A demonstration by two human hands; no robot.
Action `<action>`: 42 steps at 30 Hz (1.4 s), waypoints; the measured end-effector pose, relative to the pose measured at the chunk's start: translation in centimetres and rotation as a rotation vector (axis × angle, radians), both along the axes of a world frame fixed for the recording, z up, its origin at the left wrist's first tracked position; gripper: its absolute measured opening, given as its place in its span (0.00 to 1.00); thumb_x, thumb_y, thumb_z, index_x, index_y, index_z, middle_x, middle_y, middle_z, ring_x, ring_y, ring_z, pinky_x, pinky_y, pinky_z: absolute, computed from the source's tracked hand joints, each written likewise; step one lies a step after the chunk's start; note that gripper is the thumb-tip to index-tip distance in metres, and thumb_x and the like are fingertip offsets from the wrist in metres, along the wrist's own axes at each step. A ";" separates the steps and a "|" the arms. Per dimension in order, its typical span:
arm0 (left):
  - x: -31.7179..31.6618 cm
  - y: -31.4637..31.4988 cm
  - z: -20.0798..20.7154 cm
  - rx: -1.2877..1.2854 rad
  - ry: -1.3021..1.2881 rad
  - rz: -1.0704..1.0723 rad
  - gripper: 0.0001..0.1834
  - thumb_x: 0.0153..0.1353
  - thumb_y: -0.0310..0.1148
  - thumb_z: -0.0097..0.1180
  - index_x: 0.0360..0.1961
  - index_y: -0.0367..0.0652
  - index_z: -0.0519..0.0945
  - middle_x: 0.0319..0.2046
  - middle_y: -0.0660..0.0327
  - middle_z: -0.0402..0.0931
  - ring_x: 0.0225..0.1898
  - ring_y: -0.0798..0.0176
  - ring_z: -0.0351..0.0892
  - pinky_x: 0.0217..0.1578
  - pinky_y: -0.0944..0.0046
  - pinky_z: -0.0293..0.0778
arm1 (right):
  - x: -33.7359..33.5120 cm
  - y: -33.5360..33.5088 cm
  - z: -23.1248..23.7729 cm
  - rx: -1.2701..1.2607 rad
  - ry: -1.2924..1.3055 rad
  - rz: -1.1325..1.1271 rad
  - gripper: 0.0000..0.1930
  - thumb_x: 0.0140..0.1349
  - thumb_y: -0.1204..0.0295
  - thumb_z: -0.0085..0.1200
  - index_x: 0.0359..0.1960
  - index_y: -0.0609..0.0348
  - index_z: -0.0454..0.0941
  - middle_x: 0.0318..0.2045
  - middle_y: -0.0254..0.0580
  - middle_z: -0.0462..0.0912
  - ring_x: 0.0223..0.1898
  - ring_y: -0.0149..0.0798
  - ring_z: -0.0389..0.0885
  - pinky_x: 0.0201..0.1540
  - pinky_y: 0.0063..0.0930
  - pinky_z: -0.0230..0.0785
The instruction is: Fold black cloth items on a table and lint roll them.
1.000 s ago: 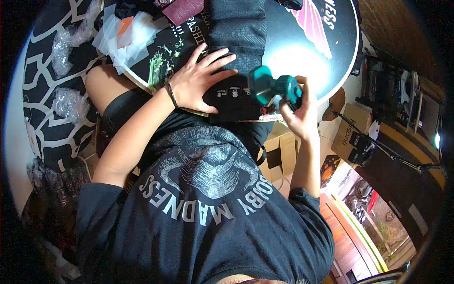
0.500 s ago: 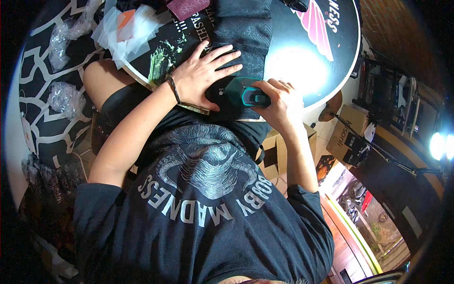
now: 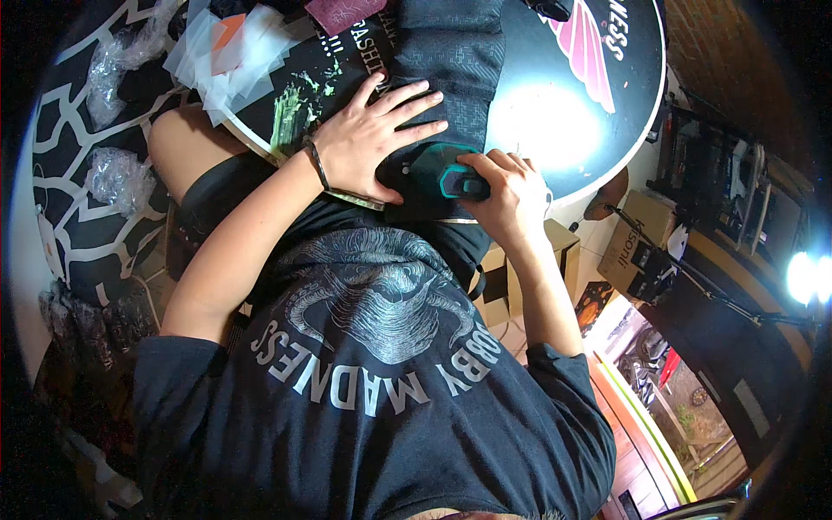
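A dark patterned cloth (image 3: 446, 52) lies over the near side of a round black table (image 3: 537, 52). My left hand (image 3: 360, 134) is flat on its left edge with the fingers spread, pressing it down. Gripped in my right hand (image 3: 511, 191) is a teal-and-black hand-held tool shaped like a small iron (image 3: 438, 162). Its base rests on the near end of the cloth, just right of my left hand. A tiny whitish spot shows on the dark material between the tool and my left thumb. The tool's underside is hidden.
Translucent sheets (image 3: 225, 65) with an orange piece (image 3: 228, 39) lie on the table's left. Green-white smears (image 3: 290, 117) mark the tabletop. A maroon piece (image 3: 347, 13) sits at the far edge of view. Cardboard boxes (image 3: 637, 234) and a lamp arm (image 3: 702, 282) stand to the right.
The small iron has shifted slightly toward me and turned a little with my right hand. My left hand stays in place on the cloth. The view has tilted slightly.
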State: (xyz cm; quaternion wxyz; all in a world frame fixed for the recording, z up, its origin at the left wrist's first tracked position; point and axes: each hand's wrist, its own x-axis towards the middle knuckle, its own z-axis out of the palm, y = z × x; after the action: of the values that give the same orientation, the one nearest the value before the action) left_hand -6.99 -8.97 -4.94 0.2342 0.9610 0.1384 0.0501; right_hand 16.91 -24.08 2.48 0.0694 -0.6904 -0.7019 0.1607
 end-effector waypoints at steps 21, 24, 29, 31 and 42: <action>-1.5 0.5 -0.8 0.033 0.002 -0.040 0.58 0.56 0.63 0.75 0.86 0.58 0.66 0.89 0.58 0.53 0.90 0.51 0.47 0.86 0.26 0.36 | -0.1 0.1 0.1 -0.013 0.013 -0.020 0.25 0.46 0.64 0.82 0.49 0.43 0.91 0.40 0.34 0.89 0.45 0.43 0.89 0.59 0.44 0.72; -1.9 0.7 -0.8 0.024 -0.020 -0.039 0.58 0.55 0.62 0.77 0.85 0.58 0.68 0.88 0.58 0.54 0.89 0.51 0.48 0.86 0.27 0.37 | -0.1 0.3 0.0 -0.019 0.014 -0.019 0.25 0.46 0.64 0.82 0.49 0.44 0.91 0.40 0.34 0.89 0.45 0.43 0.89 0.59 0.44 0.72; -2.3 0.4 -0.7 0.018 -0.069 -0.026 0.55 0.53 0.57 0.81 0.82 0.57 0.73 0.87 0.58 0.59 0.88 0.50 0.52 0.86 0.28 0.40 | -0.1 0.3 0.1 -0.025 -0.008 -0.012 0.24 0.46 0.64 0.82 0.49 0.44 0.91 0.40 0.34 0.89 0.45 0.43 0.89 0.60 0.43 0.72; -2.5 0.4 -0.6 -0.016 -0.091 -0.006 0.53 0.51 0.53 0.83 0.79 0.55 0.76 0.84 0.58 0.64 0.86 0.50 0.57 0.86 0.31 0.45 | -0.1 0.3 0.2 -0.026 -0.008 -0.011 0.25 0.46 0.64 0.82 0.49 0.44 0.91 0.40 0.35 0.89 0.45 0.43 0.89 0.60 0.43 0.72; -3.1 1.2 -0.3 -0.071 -0.171 0.040 0.47 0.48 0.49 0.84 0.72 0.52 0.83 0.78 0.60 0.74 0.81 0.52 0.67 0.85 0.37 0.53 | 0.2 0.0 0.7 0.030 0.064 -0.014 0.25 0.46 0.65 0.82 0.49 0.46 0.91 0.40 0.36 0.90 0.45 0.45 0.89 0.63 0.45 0.72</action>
State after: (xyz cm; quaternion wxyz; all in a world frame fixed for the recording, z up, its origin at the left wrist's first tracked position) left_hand -10.09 -7.79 -5.25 0.2782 0.9413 0.1390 0.1317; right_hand 17.11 -24.05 3.21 0.1031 -0.6886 -0.6969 0.1716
